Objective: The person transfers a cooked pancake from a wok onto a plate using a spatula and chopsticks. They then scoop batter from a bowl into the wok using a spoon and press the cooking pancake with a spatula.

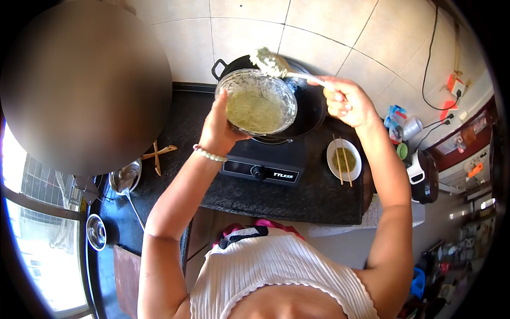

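My left hand [218, 125] grips the side of a glass-like mixing bowl [289, 110], tilted over the wok, thumb at the rim. Pale green batter [255, 110] lies in the bowl, and white smears coat its inner wall. In my right hand [348, 101] is the handle of a spoon [304, 76], pinched by the fingers. A thick, pale green lump [270, 63] clings to the spoon's head, above the bowl's far rim. Beneath the bowl, a black wok [312, 109] sits on the cooker [263, 166]; much of the wok's inside is hidden by the bowl.
On the dark counter, a white bowl [358, 154] with two chopsticks across it stands to the right. Left are a crossed wooden stand [158, 155], a ladle [127, 189] in a metal bowl, and a small steel bowl [96, 232]. A tiled wall [313, 45] rises behind the wok.
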The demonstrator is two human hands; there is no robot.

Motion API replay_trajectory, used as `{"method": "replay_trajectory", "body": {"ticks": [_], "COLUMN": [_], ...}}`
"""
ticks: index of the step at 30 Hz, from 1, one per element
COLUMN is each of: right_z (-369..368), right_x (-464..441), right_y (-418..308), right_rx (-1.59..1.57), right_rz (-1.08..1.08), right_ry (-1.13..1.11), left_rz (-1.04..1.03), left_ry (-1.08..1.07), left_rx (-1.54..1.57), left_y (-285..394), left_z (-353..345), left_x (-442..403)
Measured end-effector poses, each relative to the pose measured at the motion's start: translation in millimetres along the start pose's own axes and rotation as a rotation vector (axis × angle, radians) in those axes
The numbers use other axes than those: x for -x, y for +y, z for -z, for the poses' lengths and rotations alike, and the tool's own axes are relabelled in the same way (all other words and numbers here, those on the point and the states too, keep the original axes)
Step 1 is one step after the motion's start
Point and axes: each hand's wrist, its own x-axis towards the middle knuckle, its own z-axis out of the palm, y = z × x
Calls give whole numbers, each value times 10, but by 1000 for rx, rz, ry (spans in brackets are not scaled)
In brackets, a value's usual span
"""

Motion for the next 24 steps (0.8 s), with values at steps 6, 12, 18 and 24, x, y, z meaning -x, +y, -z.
{"method": "replay_trajectory", "body": {"ticks": [6, 12, 18, 24], "right_z": [380, 618, 554, 467], "right_x": [-155, -533, -558, -541], "right_y": [82, 908, 1038, 900], "right_rx": [350, 1708, 2010, 1944], "right_rz": [83, 256, 497, 327], "right_ry": [268, 362, 197, 259], "left_rz": [-35, -103, -141, -114], "left_ry": [25, 197, 280, 315], "left_rx": [207, 369, 420, 455], "left_y": [21, -171, -442, -656], "left_z": [427, 945, 1260, 1395], "left_x": [414, 960, 1341, 1581]}}
